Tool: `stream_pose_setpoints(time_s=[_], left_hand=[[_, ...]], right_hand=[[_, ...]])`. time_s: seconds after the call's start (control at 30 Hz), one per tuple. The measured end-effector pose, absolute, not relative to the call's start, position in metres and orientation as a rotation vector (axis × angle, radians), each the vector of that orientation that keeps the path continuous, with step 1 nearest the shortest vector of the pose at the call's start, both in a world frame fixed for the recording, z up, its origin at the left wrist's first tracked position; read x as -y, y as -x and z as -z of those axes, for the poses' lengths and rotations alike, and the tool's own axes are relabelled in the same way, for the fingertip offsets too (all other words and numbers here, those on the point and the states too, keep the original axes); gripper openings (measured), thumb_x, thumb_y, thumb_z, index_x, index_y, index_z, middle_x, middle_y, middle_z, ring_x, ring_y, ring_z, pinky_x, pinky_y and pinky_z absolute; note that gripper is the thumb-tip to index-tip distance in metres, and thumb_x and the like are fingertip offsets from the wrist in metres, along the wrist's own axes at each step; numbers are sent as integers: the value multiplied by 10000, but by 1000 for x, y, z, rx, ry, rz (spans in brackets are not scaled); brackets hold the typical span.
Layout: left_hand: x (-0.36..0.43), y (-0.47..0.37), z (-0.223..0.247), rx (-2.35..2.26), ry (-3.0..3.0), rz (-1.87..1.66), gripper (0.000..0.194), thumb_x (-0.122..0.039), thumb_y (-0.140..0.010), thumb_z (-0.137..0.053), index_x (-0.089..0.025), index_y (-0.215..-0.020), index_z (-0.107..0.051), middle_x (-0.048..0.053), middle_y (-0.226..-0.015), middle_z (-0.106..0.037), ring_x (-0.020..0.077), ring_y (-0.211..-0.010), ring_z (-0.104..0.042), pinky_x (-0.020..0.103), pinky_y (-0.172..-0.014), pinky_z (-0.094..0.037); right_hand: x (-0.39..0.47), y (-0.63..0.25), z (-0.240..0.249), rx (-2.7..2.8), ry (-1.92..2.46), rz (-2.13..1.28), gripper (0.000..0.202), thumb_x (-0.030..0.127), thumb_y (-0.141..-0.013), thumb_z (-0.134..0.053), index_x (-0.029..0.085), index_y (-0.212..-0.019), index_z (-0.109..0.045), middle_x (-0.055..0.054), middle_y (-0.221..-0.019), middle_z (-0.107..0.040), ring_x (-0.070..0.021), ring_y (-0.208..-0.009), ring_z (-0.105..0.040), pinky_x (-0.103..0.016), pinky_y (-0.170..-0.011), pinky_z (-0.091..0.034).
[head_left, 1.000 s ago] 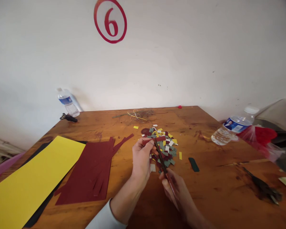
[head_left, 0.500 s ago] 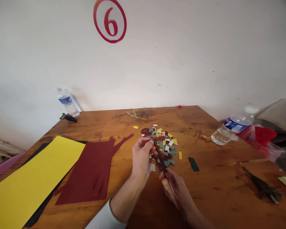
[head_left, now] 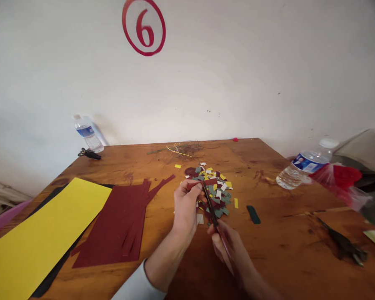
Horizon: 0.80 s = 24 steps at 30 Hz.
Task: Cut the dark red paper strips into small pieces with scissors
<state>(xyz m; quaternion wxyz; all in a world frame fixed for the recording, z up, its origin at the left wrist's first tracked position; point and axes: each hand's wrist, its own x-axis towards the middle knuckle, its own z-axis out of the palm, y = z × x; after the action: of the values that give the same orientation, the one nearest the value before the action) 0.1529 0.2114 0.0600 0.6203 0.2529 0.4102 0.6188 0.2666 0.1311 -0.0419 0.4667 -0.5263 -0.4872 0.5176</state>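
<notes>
My left hand pinches a narrow dark red paper strip, whose free end sticks out to the right. In my right hand is a pair of scissors, pointing away from me. Its blades meet the strip just right of my left fingertips. Beneath and behind both hands lies a heap of small paper pieces in grey-green, yellow, white and dark red. Part of the heap is hidden by my left hand and the blades.
On the left are dark red paper sheets with strips and a yellow sheet over black. Water bottles stand at back left and right. Thin twigs lie at the back; a dark tool sits right.
</notes>
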Motion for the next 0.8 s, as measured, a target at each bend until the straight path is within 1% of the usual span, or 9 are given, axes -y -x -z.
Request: stream_pose_setpoints(time_s=[0.2, 0.3, 0.43, 0.6, 0.67, 0.73, 0.8], left_hand=[[-212, -152, -58, -927, -592, -1439, 237, -291, -559, -804, -189, -676, -624, -49, -538, -591, 85, -454, -519, 218, -507, -392], [-212, -152, -58, -924, -590, -1443, 238, -285, -558, -805, -185, -681, -627, -51, -540, -593, 81, -460, -520, 218, -521, -404], [-212, -152, -59, -940, -567, -1424, 249, -290, -562, -807, -190, -698, -625, -53, -543, -598, 89, -455, -530, 219, -512, -394], [-212, -151, -57, -923, -579, -1423, 255, -313, -581, -811, -192, -698, -619, -48, -541, -593, 101, -467, -552, 229, -525, -413], [-212, -151, -56, -931, -570, -1421, 258, -310, -580, -809, -194, -704, -615, -46, -551, -596, 104, -471, -557, 229, -521, -406], [-212, -151, -56, -938, -563, -1420, 259, -304, -578, -808, -194, -712, -615, -46, -563, -597, 103, -470, -555, 227, -518, -398], [-212, -152, -56, -937, -566, -1425, 257, -300, -582, -808, -193, -716, -617, -46, -570, -600, 100, -470, -550, 226, -521, -399]], right_hand=[[-132, -267, 35, 1200, 1320, -1266, 428, 589, -830, -743, 248, -739, -502, 71, -616, -364, -106, -521, -288, -232, -437, -244], [-133, -266, 32, 1202, 1324, -1242, 447, 600, -825, -742, 251, -722, -482, 68, -609, -370, -112, -533, -316, -231, -446, -261], [-135, -265, 31, 1224, 1343, -1169, 462, 611, -819, -722, 248, -700, -463, 44, -641, -418, -126, -579, -379, -232, -479, -318], [-136, -263, 31, 1228, 1366, -1163, 460, 614, -829, -720, 261, -699, -455, 52, -611, -385, -136, -563, -372, -241, -464, -313], [-135, -263, 35, 1231, 1340, -1139, 481, 664, -844, -704, 258, -708, -483, 34, -633, -426, -149, -581, -408, -254, -492, -363], [-134, -263, 41, 1235, 1309, -1101, 509, 722, -881, -657, 246, -739, -546, 1, -681, -502, -168, -618, -465, -275, -546, -429], [-133, -265, 48, 1244, 1302, -1079, 533, 751, -921, -610, 238, -776, -597, -17, -704, -539, -181, -635, -494, -282, -568, -453]])
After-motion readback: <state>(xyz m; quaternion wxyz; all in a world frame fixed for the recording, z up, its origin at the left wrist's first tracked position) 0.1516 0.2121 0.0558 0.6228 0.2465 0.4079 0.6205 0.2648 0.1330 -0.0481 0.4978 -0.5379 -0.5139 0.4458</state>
